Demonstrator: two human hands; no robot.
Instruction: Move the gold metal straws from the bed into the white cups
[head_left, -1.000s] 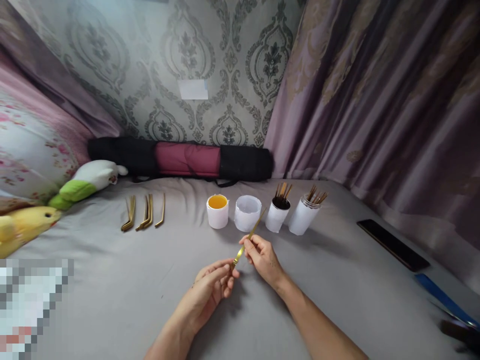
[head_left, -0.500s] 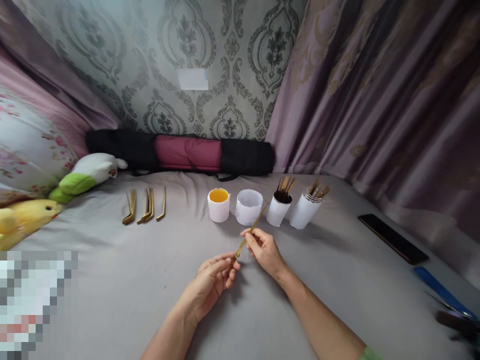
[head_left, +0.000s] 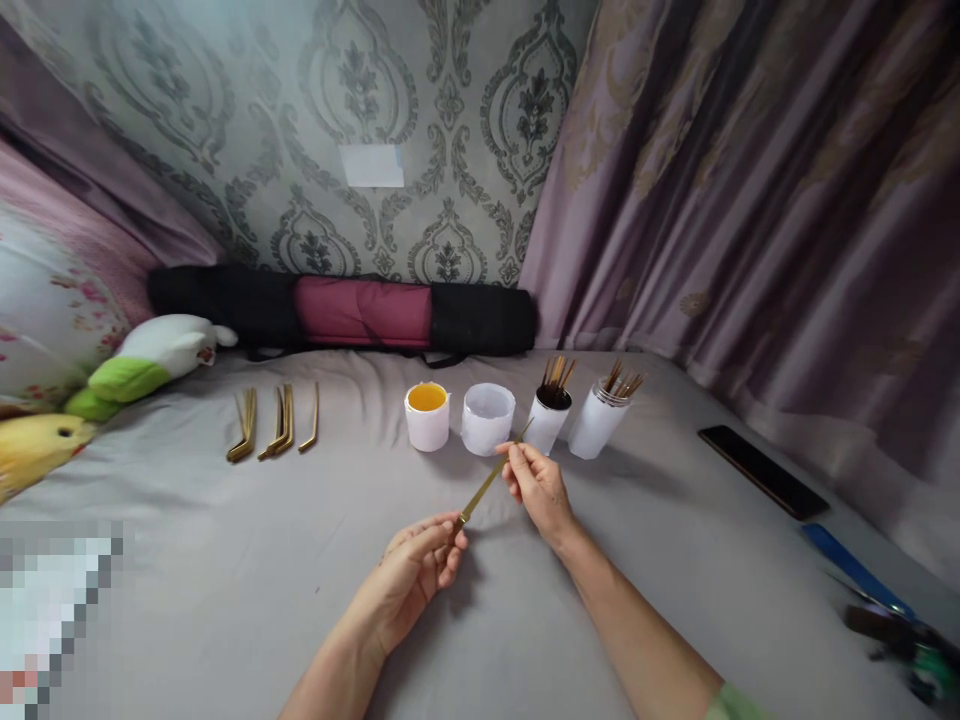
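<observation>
My left hand pinches the near end of a thin gold metal straw. My right hand is closed round the straw's far part, fingers pinched near its tip. The straw slants up and to the right above the grey bedsheet. Just beyond it stand a white cup with orange liquid, a white cup that looks empty, and two white cups holding thin brown sticks.
Several bent gold straws lie on the sheet at the left. A black and maroon roll bag lies against the wall. Plush toys sit far left. A dark phone and a blue tool lie at the right.
My right hand has slid up along the straw toward its far tip, so the hands are further apart. The view has shifted slightly.
</observation>
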